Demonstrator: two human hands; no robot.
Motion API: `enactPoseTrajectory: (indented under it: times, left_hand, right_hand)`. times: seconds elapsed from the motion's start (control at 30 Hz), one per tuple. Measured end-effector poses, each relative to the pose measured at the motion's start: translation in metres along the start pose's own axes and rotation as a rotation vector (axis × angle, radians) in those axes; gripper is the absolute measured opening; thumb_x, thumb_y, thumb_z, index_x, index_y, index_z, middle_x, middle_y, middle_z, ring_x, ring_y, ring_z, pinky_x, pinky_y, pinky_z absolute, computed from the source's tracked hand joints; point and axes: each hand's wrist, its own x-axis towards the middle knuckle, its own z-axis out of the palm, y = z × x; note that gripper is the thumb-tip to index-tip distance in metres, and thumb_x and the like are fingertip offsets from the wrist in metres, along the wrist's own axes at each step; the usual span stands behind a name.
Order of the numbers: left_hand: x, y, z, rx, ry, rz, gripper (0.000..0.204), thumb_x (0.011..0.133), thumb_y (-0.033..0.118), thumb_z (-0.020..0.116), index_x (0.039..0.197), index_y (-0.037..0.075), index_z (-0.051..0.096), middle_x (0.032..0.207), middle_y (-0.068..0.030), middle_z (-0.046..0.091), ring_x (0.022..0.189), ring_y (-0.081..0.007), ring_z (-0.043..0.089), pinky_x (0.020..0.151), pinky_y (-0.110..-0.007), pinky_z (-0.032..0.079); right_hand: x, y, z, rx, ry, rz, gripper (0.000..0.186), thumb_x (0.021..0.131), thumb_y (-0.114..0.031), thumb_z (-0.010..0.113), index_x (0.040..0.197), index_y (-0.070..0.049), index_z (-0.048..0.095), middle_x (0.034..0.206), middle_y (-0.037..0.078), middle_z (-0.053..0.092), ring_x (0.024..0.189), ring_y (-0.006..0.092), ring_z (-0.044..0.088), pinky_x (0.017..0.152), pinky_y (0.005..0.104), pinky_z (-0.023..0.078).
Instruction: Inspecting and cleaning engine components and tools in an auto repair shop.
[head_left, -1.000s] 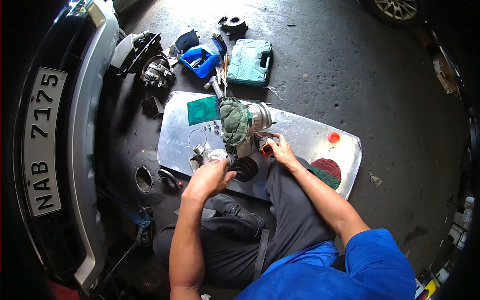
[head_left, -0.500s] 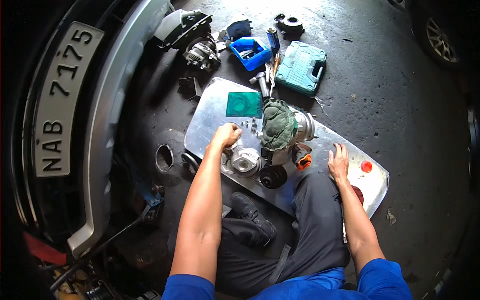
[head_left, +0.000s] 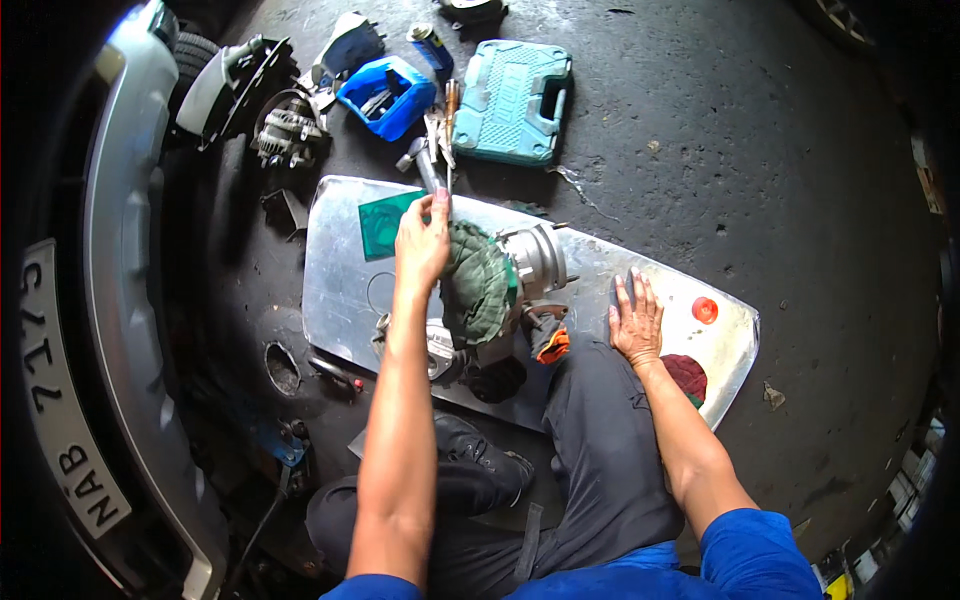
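My left hand (head_left: 424, 240) reaches over the metal sheet, its fingers pinched at the near end of a thin metal shaft (head_left: 450, 178). Whether they grip that shaft is unclear. Just right of this hand, a green quilted cloth (head_left: 477, 280) covers part of a silver turbocharger-like part (head_left: 535, 262). A silver metal housing (head_left: 438, 350) is partly hidden behind my left forearm. A flat green packet (head_left: 385, 225) lies by my wrist. My right hand (head_left: 637, 322) rests flat with fingers spread on the metal sheet (head_left: 590, 255), left of a red cap (head_left: 705, 310).
Beyond the sheet are a teal tool case (head_left: 510, 100), a blue open container (head_left: 388, 98), a spray can (head_left: 430, 48) and an alternator (head_left: 290, 130). A car bumper (head_left: 125, 260) stands at left. A dark red cloth (head_left: 686, 378) lies near my right forearm.
My left hand has left the spot beside the silver housing and reached farther out, past the green cloth to the tools. My right hand stays on the sheet. The view has shifted right.
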Motion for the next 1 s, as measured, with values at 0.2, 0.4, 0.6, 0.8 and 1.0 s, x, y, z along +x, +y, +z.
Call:
enactPoseTrajectory:
  times: [0.2, 0.4, 0.6, 0.8, 1.0]
  left_hand:
    - [-0.101, 0.040, 0.033, 0.220, 0.243, -0.033, 0.093, 0.086, 0.058, 0.062, 0.149, 0.000, 0.026, 0.147, -0.0331, 0.028, 0.140, -0.0450, 0.025, 0.115, -0.049, 0.020]
    - [-0.129, 0.023, 0.046, 0.161, 0.205, -0.057, 0.109, 0.078, 0.054, 0.074, 0.152, 0.001, 0.015, 0.150, -0.0322, 0.023, 0.140, -0.0437, 0.026, 0.116, -0.047, 0.024]
    - [-0.129, 0.027, 0.056, 0.339, 0.219, -0.103, 0.121, 0.067, 0.058, 0.081, 0.154, 0.010, 0.013, 0.152, -0.0337, 0.016, 0.140, -0.0475, 0.025, 0.113, -0.050, 0.030]
    - [-0.126, 0.019, 0.051, 0.357, 0.232, -0.049, 0.114, 0.069, 0.054, 0.079, 0.153, 0.007, 0.018, 0.149, -0.0324, 0.027, 0.136, -0.0456, 0.034, 0.110, -0.047, 0.035]
    - [-0.111, 0.022, 0.049, 0.311, 0.187, -0.058, 0.111, 0.069, 0.054, 0.079, 0.152, 0.008, 0.021, 0.146, -0.0323, 0.031, 0.133, -0.0450, 0.039, 0.108, -0.047, 0.037]
  right_hand:
    - [0.000, -0.002, 0.001, 0.056, 0.014, -0.010, 0.061, 0.090, -0.030, 0.053, 0.147, -0.016, 0.038, 0.156, 0.012, 0.029, 0.143, 0.0280, 0.028, 0.110, 0.0424, 0.026]
    - [0.003, -0.003, 0.002, 0.089, 0.029, -0.013, 0.060, 0.090, -0.030, 0.052, 0.147, -0.016, 0.039, 0.156, 0.011, 0.029, 0.143, 0.0270, 0.027, 0.110, 0.0425, 0.025]
    - [-0.001, 0.002, 0.000, 0.073, 0.043, -0.003, 0.059, 0.091, -0.031, 0.052, 0.146, -0.017, 0.041, 0.155, 0.011, 0.030, 0.142, 0.0263, 0.029, 0.111, 0.0413, 0.025]
    - [-0.002, -0.004, 0.002, 0.051, 0.035, -0.012, 0.059, 0.091, -0.031, 0.052, 0.147, -0.017, 0.040, 0.155, 0.011, 0.029, 0.141, 0.0268, 0.029, 0.111, 0.0417, 0.026]
    - [0.000, 0.003, -0.003, 0.097, 0.040, -0.007, 0.059, 0.090, -0.029, 0.055, 0.146, -0.016, 0.040, 0.155, 0.011, 0.028, 0.141, 0.0279, 0.029, 0.111, 0.0429, 0.025]
